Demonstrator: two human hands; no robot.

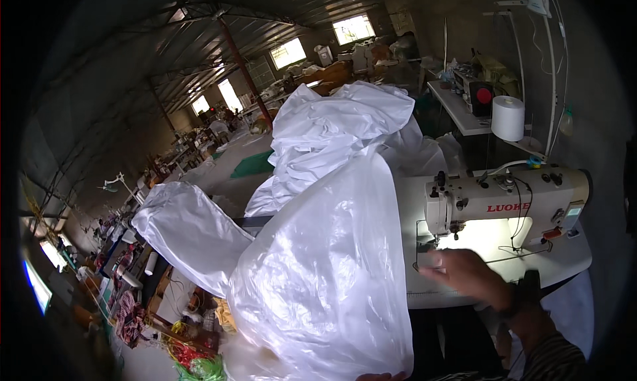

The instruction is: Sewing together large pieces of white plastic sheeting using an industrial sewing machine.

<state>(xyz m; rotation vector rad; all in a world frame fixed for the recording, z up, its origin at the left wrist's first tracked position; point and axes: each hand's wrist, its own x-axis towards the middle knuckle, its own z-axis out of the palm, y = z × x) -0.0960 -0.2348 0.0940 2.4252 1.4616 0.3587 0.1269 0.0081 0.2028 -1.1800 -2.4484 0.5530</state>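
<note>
At the sewing machine [511, 198], my right hand [468, 275] is just in front of the needle and presser foot. Its fingers look drawn together and are slightly smeared; anything small between them is too fine to make out. Only a sliver of my left hand [381, 377] shows at the bottom edge, closed at the lower rim of a large sheet of white, shiny plastic fabric [325, 268]. This fabric hangs over the table's front to the left of the machine and rises in a crumpled heap behind.
A white thread cone [507, 118] stands behind the machine, by a thread stand pole [553, 82]. Another sewing table [458, 106] is at the back right. Coloured scraps and tangled cords [192, 354] lie low on the left. A red post [242, 69] rises farther off.
</note>
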